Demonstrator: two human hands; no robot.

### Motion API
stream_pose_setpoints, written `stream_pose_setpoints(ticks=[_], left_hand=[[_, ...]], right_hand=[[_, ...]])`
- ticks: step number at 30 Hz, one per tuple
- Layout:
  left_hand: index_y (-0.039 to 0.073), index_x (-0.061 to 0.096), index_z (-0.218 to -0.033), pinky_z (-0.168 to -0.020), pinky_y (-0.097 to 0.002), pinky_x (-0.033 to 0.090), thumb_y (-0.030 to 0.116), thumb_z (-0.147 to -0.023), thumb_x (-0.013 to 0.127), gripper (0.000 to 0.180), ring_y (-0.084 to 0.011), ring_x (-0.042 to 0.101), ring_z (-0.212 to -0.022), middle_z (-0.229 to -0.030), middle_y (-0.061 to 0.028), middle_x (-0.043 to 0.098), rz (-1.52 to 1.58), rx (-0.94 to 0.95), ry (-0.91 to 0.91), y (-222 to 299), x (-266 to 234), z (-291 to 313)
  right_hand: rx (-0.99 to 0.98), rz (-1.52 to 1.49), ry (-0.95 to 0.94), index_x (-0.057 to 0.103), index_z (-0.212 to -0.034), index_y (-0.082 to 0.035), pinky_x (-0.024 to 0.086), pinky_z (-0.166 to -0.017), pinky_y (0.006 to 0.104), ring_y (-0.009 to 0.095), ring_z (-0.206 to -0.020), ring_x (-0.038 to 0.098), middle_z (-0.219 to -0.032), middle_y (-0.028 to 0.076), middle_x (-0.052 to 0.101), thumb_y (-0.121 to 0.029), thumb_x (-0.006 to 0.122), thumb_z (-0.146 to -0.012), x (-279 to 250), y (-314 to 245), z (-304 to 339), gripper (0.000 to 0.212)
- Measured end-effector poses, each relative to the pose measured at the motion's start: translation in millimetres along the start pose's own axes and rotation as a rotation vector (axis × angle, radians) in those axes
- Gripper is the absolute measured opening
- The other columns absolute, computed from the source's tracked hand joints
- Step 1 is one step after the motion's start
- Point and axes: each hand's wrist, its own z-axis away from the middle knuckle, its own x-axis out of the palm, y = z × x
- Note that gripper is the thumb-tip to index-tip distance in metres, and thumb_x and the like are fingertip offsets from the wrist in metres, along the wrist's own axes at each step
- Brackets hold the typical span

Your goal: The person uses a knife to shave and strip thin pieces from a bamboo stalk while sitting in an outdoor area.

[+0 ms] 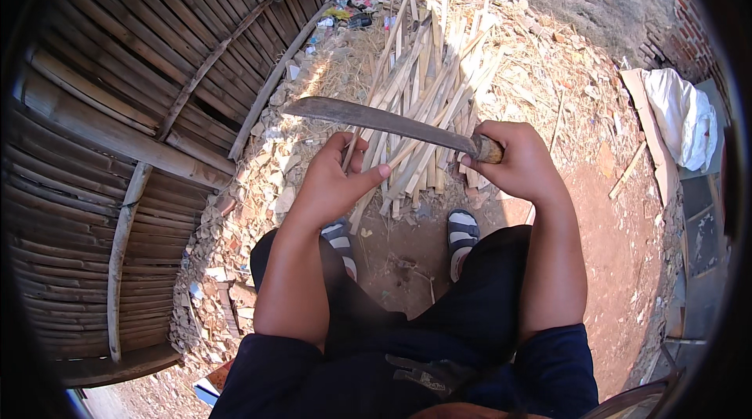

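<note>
Two bare hands are raised in front of a seated or squatting person whose dark shirt (313, 384) carries a pale chest print (431, 372); I can't make out its lettering, and I see no other writing I could read. Both forearms reach forward, held apart on either side of the bent knees. The right hand (518, 154) is wrapped round the pale wooden handle (490, 149) of a machete (380, 120), its fingers closed firmly on it. From that grip the long dark blade points leftward, roughly level, its hooked tip beyond the left hand (333, 180).

That left hand sits just below the blade, palm turned inward, fingers bent and thumb stretched well away from them. A long thin strip (402, 19) slants down into the gap; whether the fingers pinch it, I cannot tell. Past the hands, a loose heap of split wooden strips (427, 78) lies on rubble and straw, just beyond the two sandalled feet (464, 232). A slatted bamboo wall (117, 106) stands to the left.
</note>
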Motion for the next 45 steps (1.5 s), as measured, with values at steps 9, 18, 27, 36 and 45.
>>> stream_pose_setpoints(ticks=[9, 18, 27, 36, 45], left_hand=[[-0.002, 0.06, -0.121, -0.069, -0.0329, 0.047, 0.024, -0.089, 0.085, 0.048, -0.0152, 0.052, -0.079, -0.087, -0.0038, 0.053, -0.139, 0.064, 0.152, -7.0, -14.9, 1.1], [0.002, 0.064, -0.117, -0.072, -0.0292, 0.043, 0.013, -0.086, 0.087, 0.04, -0.0108, 0.047, -0.08, -0.089, 0.0013, 0.055, 0.143, 0.163, 0.116, -14.0, -21.7, 3.9], [0.005, 0.067, -0.119, -0.071, -0.0282, 0.044, 0.012, -0.086, 0.089, 0.041, -0.0081, 0.049, -0.081, -0.088, 0.0034, 0.058, 0.184, 0.137, 0.088, -9.9, -24.2, 6.7], [0.001, 0.063, -0.131, -0.095, -0.0307, 0.054, 0.0, -0.089, 0.084, 0.047, -0.0137, 0.066, -0.107, -0.113, -0.0037, 0.072, 0.245, 0.036, 0.025, -3.2, -28.8, 8.0], [0.0, 0.061, -0.133, -0.092, -0.0299, 0.053, 0.004, -0.09, 0.085, 0.049, -0.0126, 0.064, -0.103, -0.109, -0.0031, 0.07, 0.269, 0.063, 0.037, -8.8, -29.6, 7.3]], right_hand=[[-0.02, -0.051, -0.023, 0.076, -0.102, -0.003, 0.052, -0.073, 0.0401, 0.028, -0.075, 0.063, -0.08, 0.015, 0.068, -0.02, 0.092, -0.078, 2.5, 9.8, -4.3, 0.033], [-0.069, 0.108, -0.1, 0.077, -0.104, -0.008, 0.055, -0.078, 0.0464, 0.04, -0.086, 0.071, -0.088, 0.017, 0.073, -0.023, 0.09, -0.075, 6.8, -1.8, -10.0, 0.035], [-0.09, 0.132, -0.08, 0.076, -0.098, -0.009, 0.055, -0.075, 0.046, 0.04, -0.083, 0.07, -0.085, 0.016, 0.072, -0.026, 0.092, -0.075, 5.0, -3.9, -7.2, 0.033], [-0.086, 0.145, -0.069, 0.076, -0.096, -0.01, 0.054, -0.073, 0.0458, 0.039, -0.081, 0.07, -0.082, 0.016, 0.071, -0.026, 0.091, -0.076, -2.8, 1.4, -2.6, 0.03], [-0.096, 0.165, -0.064, 0.076, -0.097, -0.01, 0.054, -0.075, 0.0458, 0.039, -0.082, 0.07, -0.083, 0.017, 0.071, -0.016, 0.087, -0.074, -4.7, 2.8, -3.1, 0.026]])
